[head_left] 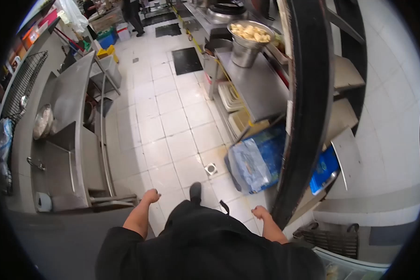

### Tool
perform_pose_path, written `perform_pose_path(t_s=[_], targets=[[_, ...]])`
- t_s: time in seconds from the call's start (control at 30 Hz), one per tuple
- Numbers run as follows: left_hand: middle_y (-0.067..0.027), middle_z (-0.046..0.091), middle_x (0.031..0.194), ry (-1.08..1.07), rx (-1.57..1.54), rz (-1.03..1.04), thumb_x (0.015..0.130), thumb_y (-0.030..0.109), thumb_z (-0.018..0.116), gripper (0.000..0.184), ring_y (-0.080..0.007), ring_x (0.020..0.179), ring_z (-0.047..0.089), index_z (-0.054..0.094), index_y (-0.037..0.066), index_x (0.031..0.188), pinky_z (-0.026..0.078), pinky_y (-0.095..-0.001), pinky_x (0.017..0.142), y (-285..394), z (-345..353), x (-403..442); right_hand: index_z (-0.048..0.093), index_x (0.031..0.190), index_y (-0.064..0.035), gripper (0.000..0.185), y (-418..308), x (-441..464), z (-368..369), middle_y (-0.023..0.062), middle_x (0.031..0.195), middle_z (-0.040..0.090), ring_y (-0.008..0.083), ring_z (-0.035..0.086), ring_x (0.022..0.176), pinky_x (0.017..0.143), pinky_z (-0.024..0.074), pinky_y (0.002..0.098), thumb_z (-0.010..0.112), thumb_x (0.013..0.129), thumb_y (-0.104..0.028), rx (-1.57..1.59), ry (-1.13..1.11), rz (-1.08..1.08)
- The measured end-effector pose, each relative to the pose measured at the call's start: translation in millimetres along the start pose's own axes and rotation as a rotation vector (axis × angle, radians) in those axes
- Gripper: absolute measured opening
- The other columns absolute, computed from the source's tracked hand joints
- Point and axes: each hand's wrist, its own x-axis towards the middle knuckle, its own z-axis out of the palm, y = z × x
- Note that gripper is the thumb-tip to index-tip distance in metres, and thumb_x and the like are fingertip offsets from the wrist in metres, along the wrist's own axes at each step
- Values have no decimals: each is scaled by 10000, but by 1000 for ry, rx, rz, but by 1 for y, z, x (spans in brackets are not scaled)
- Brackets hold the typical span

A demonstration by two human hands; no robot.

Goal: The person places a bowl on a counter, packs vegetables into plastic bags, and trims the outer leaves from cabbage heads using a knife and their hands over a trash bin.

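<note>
Both hands hang low at the sides of the black-clothed body, over the white tiled floor (pixel 172 140). My left hand (pixel 151 195) is loosely curled near the end of the steel sink unit (pixel 81 172); whether its fingers hold anything is too small to make out. My right hand (pixel 260 213) is also curled, close to the dark upright post (pixel 308 93) and below a blue crate (pixel 270 154) with clear plastic on it. Nothing can be seen clearly between its fingers. One dark shoe (pixel 196 192) shows between the hands.
A steel bucket (pixel 245 55) topped with pale yellow pieces stands on the right steel table (pixel 261 93). Black mats (pixel 187 60) lie along the aisle. A person (pixel 132 16) stands at its far end. Shelves (pixel 345 74) are beyond the post.
</note>
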Motion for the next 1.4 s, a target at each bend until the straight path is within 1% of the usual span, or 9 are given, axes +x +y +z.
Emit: perform_pose_path(t_s=[0.27,0.53,0.57,0.6,0.63,0.7,0.77,0.87,1.4], targets=[[-260,733,1090,497,-682,-265,926,406,674,449,-422,1071,687,735,-9,1089,539,-475,957,-27,-138,102,684,1070,-8,284,-266,113,-143,88,868,727,170,679,732,662,548,352,632,992,-276,380,350,-467],[-211,758,971,-226,-405,-182,945,566,635,575,-315,824,728,745,32,1129,591,-471,775,57,-97,133,594,1195,-40,439,-364,158,-337,99,896,665,188,659,656,512,551,339,674,997,-424,1088,256,-452],[-189,763,963,-313,-375,-110,921,522,690,555,-278,823,724,729,42,1197,582,-467,759,58,-86,143,561,1237,-40,508,-366,169,-373,114,926,649,211,663,678,531,570,361,678,989,-468,1193,251,-493],[-145,763,925,1,-671,704,883,496,739,547,-282,867,726,742,48,1196,578,-453,754,24,-79,130,516,1287,-43,610,-370,180,-409,136,972,635,243,666,740,576,577,391,680,963,-533,1311,281,-487],[-151,758,904,349,-815,759,844,447,780,501,-252,891,727,768,25,1113,574,-406,758,32,-53,135,472,1336,-45,714,-382,188,-451,159,1017,620,275,668,802,621,584,422,683,937,-598,1430,304,-488],[-179,733,841,-130,-972,199,882,442,735,467,-241,814,722,779,-9,995,578,-403,740,45,-104,173,379,1408,-51,898,-402,200,-532,192,1140,576,329,649,926,723,579,486,685,872,-704,1681,312,-478],[-214,735,847,-62,-576,-294,929,476,659,526,-274,765,733,768,-37,975,590,-410,731,69,-146,212,295,1455,-50,1051,-435,174,-602,202,1193,550,351,639,976,781,566,502,713,803,-761,1772,358,-662],[-269,740,1048,191,-354,-167,948,513,578,567,-411,1011,721,776,-17,979,568,-487,911,79,-219,261,299,1453,-37,1063,-472,167,-670,230,1261,529,377,643,1012,813,569,491,733,794,-748,1790,290,-686],[-257,731,1083,23,-381,133,902,474,626,502,-430,1045,698,759,1,1008,546,-513,906,231,-449,494,411,1428,97,669,-532,200,-715,280,1153,678,449,740,919,644,653,437,560,829,-159,1794,321,-491]])
